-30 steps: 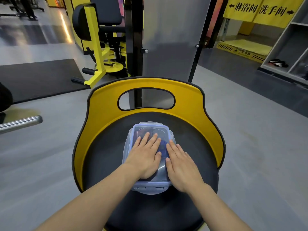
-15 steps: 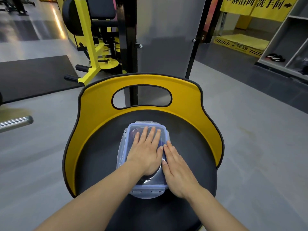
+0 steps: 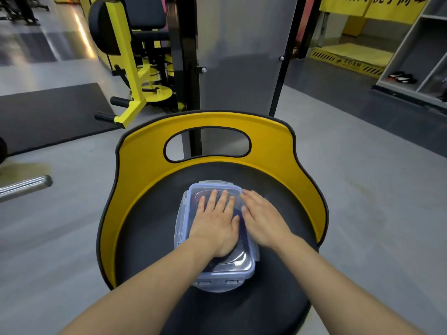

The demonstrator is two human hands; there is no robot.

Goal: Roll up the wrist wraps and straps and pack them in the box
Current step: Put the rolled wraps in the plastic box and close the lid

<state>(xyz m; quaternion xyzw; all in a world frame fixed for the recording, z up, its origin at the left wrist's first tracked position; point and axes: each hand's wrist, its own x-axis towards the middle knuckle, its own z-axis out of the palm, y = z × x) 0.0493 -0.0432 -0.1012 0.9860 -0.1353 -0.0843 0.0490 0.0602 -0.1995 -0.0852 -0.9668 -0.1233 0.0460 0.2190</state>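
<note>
Box (image 3: 215, 274): clear plastic w/ blue-rimmed lid on, sits centre of black round seat (image 3: 150, 228) w/ yellow back rim (image 3: 145, 151). Dark contents visible thru lid; can't tell what they are. Left hand (image 3: 215, 223) flat on lid, fingers straight & slightly spread, palm down. Right hand (image 3: 262, 218) flat along box's right edge, fingers straight & together, tips toward far right corner, slightly blurred. Yellow gym machine (image 3: 130, 76) far left on floor.

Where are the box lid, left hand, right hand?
box lid (image 3: 238, 263): head view, near clear part of its top.
left hand (image 3: 215, 223): head view, back of hand, flat on lid.
right hand (image 3: 263, 218): head view, back of hand, over lid's right edge.
</note>
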